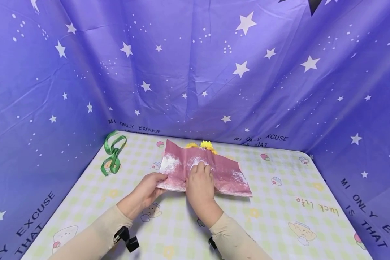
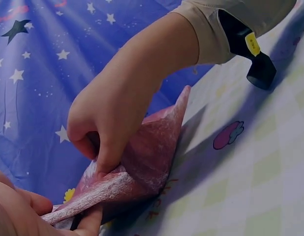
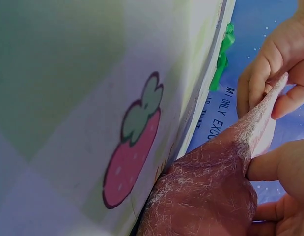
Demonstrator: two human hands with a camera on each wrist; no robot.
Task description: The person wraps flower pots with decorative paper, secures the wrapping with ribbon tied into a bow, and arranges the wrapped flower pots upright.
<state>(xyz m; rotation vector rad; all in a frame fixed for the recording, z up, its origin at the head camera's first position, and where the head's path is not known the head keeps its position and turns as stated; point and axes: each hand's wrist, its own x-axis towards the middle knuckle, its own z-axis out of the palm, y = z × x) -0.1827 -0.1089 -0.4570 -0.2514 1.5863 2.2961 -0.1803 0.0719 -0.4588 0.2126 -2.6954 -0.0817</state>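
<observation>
Pink sheet: We see the pink sheet [image 1: 229, 171] in the middle of the patterned tablecloth [image 1: 247, 234], spread wide from left to right, its folds standing up from the cloth; two hands hold it, presumably because so limp a material would sag or spring back alone.

Left hand: Our left hand [image 1: 147, 189] pinches the near left edge, thumb on top and fingers beneath; we take this as the anchor that stops the sheet sliding.

Right hand: Our right hand [image 1: 200, 184] is clamped on a fold near the middle, thumb on one side and curled fingers on the other (the right wrist view shows this best), probably so the gathered layers do not part.

Yellow flowers: The yellow flowers [image 1: 206, 145] peek out past the sheet's far edge, blooms bare; we suppose that leaves them uncrushed by our fingers. Whether their stems lie inside the sheet or behind it, we cannot tell.

Green ribbon: The green ribbon [image 1: 114, 157] lies loosely looped at the far left, well apart from both hands; that spot seems chosen to keep it within reach without tangling in the folds.

Curtain: The starry purple curtain [image 1: 188, 79] hangs beyond the far edge and down both sides, likely as a plain screen around our work.
</observation>
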